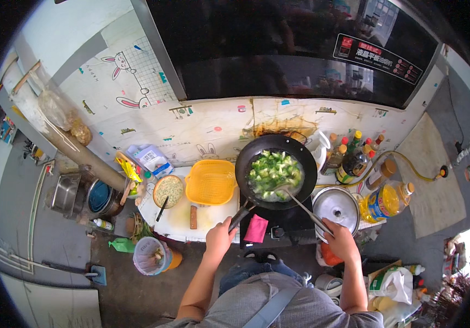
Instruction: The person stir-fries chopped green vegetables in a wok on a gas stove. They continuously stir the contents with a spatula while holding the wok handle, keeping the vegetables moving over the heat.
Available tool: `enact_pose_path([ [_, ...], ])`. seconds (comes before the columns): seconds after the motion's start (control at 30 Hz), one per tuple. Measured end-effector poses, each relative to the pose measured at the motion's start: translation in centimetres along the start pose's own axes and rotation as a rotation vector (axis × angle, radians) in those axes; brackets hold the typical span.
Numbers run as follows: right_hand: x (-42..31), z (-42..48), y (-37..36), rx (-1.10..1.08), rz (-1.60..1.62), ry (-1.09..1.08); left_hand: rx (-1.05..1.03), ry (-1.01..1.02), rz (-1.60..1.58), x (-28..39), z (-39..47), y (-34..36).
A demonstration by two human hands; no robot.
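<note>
A dark wok sits on the black stove, holding chopped green vegetables in liquid. My left hand grips the wok's handle. In my right hand is the handle of a metal ladle or spatula; its head lies among the vegetables, so its exact shape is hidden. A pink cloth rests on the stove's front, between my hands. Close by my right hand is a round metal lid.
Left of the wok are a yellow plastic basket, a knife's wooden handle and a bowl of chopped food. Sauce bottles and an oil jug stand to the right, near a yellow hose. A lined bin stands on the floor.
</note>
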State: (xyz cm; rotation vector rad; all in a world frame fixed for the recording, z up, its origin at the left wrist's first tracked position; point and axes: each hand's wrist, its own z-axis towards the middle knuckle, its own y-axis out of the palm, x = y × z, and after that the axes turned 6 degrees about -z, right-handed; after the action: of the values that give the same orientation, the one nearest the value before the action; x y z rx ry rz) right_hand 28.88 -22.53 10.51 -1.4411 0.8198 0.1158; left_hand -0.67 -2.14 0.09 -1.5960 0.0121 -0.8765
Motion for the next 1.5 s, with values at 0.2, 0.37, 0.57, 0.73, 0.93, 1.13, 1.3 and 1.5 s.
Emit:
enact_pose_path([
  [0.2,1.2,2.9,4.5,0.097,0.107,-0.021,-0.009,-0.018,-0.008,0.3,-0.1,-0.2],
  [0.37,0.1,2.7,3.7,0.129,0.134,-0.035,-0.034,-0.041,0.01,0.7,-0.2,-0.3],
  [0.57,-0.8,4.3,2.9,0.223,0.101,-0.04,0.026,0.02,-0.015,0.0,-0.2,0.6],
  [0.73,0.6,6.0,7.8,0.237,0.148,-0.045,0.004,0.006,0.0,0.2,-0.2,0.3],
  [0.93,0.0,3.6,7.4,0.102,0.057,0.0,0.023,0.021,-0.001,-0.3,-0.1,0.7],
  [1.13,2.9,1.9,5.7,-0.036,-0.158,-0.015,0.012,0.019,-0.005,0.1,-0.2,0.3],
  [1.3,1.3,1.2,1.0,0.009,-0.148,0.022,0.009,0.017,-0.011,-0.1,-0.4,0.3],
  [1.5,2.3,4.5,2.5,0.152,0.034,0.026,-0.007,-0.002,-0.014,0.3,-0.2,0.2],
])
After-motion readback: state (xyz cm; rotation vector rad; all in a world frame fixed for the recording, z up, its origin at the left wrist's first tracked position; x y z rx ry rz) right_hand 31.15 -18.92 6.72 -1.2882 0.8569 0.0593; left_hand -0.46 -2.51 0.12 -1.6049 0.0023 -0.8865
